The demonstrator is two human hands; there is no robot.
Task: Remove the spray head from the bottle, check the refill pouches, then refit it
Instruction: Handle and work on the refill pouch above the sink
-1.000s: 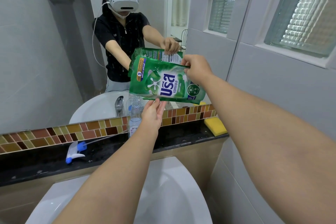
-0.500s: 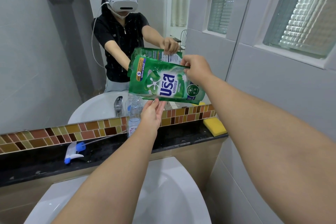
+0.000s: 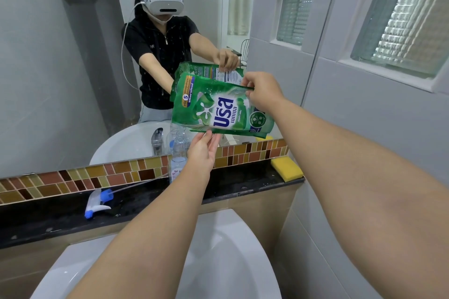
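Note:
A green refill pouch [image 3: 218, 109] with white lettering hangs tilted in front of the mirror. My right hand [image 3: 262, 94] pinches its upper right corner. Just below the pouch, my left hand [image 3: 201, 150] has its fingers stretched up and apart, the tips touching the pouch's lower edge. Behind that hand a clear bottle [image 3: 178, 153] without its head stands on the black ledge [image 3: 145, 199], partly hidden. The white and blue spray head [image 3: 97, 204] lies on its side at the ledge's left, its thin tube pointing toward the bottle.
A yellow sponge [image 3: 286, 168] lies at the ledge's right end. A white basin [image 3: 230, 262] sits below my arms. The mirror [image 3: 60, 80] above a tile strip reflects a person wearing a headset. A grey wall with glass-block windows [image 3: 401, 19] runs along the right.

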